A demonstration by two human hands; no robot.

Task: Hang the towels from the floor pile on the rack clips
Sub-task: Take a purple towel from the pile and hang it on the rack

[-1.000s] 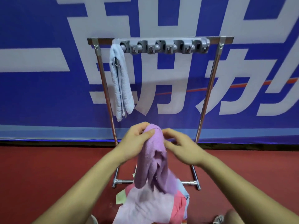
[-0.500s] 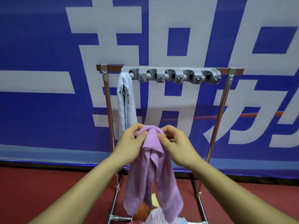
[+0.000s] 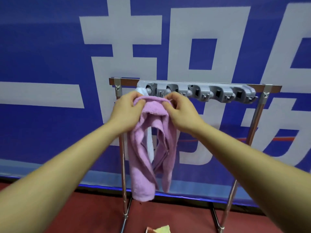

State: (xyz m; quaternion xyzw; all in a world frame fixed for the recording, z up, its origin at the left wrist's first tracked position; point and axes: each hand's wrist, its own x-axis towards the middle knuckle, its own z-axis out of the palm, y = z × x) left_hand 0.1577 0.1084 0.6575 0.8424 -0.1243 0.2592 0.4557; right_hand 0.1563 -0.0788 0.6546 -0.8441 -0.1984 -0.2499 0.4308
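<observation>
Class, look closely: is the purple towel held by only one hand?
No: the left hand and the right hand both pinch the top of the purple towel.

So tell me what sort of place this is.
Likely a sports hall or staged recording space, not a home: a huge blue banner with white characters covers the wall, the floor is red, and a freestanding metal rack stands before it.

Blue banner (image 3: 50,61), large white Chinese characters (image 3: 178,47), cropped, not surely readable
</observation>
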